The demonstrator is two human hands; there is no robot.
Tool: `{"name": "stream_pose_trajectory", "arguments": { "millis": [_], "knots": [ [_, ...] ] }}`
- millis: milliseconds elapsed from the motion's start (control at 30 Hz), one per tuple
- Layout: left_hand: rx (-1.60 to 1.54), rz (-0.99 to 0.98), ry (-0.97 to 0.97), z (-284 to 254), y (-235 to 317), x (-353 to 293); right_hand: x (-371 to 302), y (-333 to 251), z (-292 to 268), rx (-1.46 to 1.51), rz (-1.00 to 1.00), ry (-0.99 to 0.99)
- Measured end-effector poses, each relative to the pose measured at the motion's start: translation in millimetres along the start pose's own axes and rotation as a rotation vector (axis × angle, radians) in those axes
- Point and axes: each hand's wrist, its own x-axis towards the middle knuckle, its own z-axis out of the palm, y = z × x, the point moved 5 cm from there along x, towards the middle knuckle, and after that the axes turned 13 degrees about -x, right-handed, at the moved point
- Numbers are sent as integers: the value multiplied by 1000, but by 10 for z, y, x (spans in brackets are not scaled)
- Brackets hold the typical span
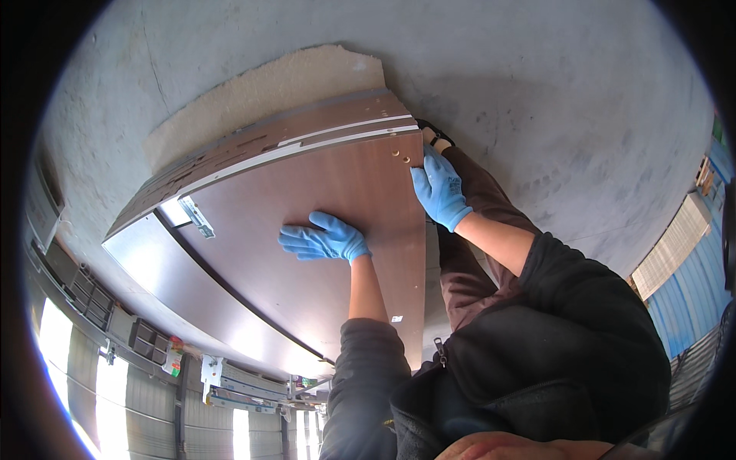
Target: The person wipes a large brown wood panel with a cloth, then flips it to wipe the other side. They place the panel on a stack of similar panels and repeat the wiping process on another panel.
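I see the brown laminate panel (337, 230) under both gloved hands. Left hand (326, 239) lies flat, fingers spread, mid-panel. Right hand (441, 188) curls over the panel's right edge, just beside two dowel holes (400, 156). Metal hinge bracket (196, 216) sits left of the panel.

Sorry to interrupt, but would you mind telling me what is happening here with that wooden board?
A person in blue gloves is working on a large brown wooden panel that lies on a concrete floor. The left hand rests flat on the panel's face, fingers spread. The right hand is at the panel's far right corner, beside a few small holes. A metal bracket sits on the panel's left part. More boards are stacked at its far edge.
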Motion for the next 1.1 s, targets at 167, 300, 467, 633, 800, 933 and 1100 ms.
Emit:
{"name": "stream_pose_trajectory", "arguments": {
  "millis": [167, 300, 467, 633, 800, 933, 1100],
  "knots": [
    [-24, 6, 0, -6, 8, -18, -106, 157, 152, 266, 279, -209],
    [-9, 13, -2, 2, 6, -16, 82, 314, 36, 402, 270, -107],
    [-16, 9, 0, 12, -24, -11, 664, 492, -258, -3, -350, -111],
    [-12, 22, 15, 14, -18, -15, 867, 674, -164, 91, -302, -515],
    [-22, 36, 20, 3, 19, -20, 536, 688, 123, 617, 103, -747],
    [-19, 35, 16, -3, 32, -22, 167, 679, 430, 942, 267, -620],
    [-12, 48, 16, -9, 49, -20, -46, 672, 788, 1283, 425, -576]
  ]
}}
